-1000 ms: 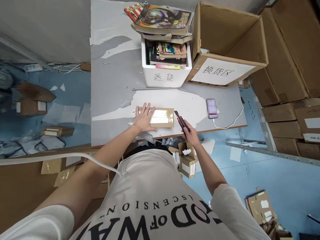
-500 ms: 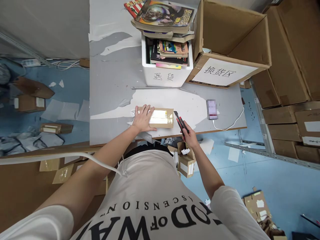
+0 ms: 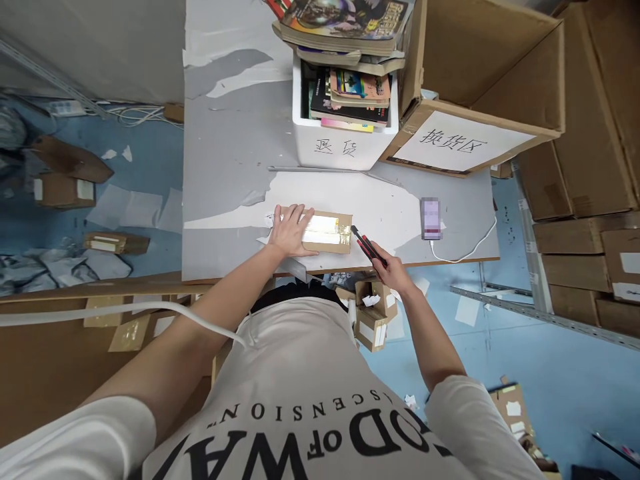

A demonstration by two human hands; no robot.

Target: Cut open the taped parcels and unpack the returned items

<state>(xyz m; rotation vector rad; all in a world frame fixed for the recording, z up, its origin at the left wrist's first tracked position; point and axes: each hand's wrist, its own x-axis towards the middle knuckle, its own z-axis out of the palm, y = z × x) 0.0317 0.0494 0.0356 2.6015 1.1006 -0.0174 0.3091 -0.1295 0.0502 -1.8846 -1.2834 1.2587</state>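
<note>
A small brown cardboard box (image 3: 327, 232) with a white label and clear tape lies flat on the worktable (image 3: 230, 167). My left hand (image 3: 294, 230) spans its left end, fingers over the far edge and thumb along the near edge, gripping it against the table. Closed around a black-and-red utility knife (image 3: 367, 248), my right hand (image 3: 391, 268) is just right of the box. The knife's tip points at the box's right end, close to the taped edge; whether it touches cannot be made out. Under my left palm, part of the box is hidden.
Behind the box stand a white bin (image 3: 345, 147) piled with books (image 3: 345, 33) and a large open carton (image 3: 493, 60). A phone (image 3: 431, 219) on a white cable lies at right. Torn paper sticks to the tabletop. Boxes litter the blue floor (image 3: 435, 333); a metal rail (image 3: 540, 313) stands right.
The knife's tip has come slightly closer to the box's right end, and my right hand has shifted a little right. My left hand stays on the box. The whole view has shifted slightly.
</note>
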